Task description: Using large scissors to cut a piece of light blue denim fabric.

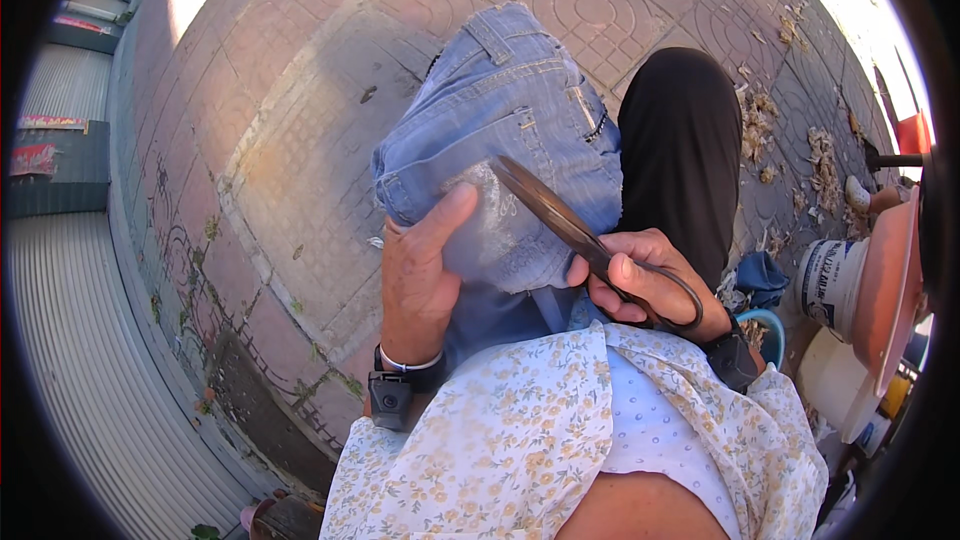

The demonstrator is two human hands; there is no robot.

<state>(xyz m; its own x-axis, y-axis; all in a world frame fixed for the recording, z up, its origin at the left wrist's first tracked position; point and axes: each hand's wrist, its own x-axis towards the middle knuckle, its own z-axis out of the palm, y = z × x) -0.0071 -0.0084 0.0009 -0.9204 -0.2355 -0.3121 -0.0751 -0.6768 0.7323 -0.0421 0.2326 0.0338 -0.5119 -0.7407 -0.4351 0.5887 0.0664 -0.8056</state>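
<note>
Sunlight whites out the paving's far-left and far-right corners; soft shade lies between. Haze blurs the denim's near part; the shutter bows.

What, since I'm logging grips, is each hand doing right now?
Left hand: holding the blue denim at its edge, thumb on top, fingers hidden.
Right hand: closed on the scissors, blades together.

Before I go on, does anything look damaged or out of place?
Yes: the denim beside the left hand has a whitish, worn-looking patch, unlike the bluer rest. Tan scraps litter the paving at right.
</note>
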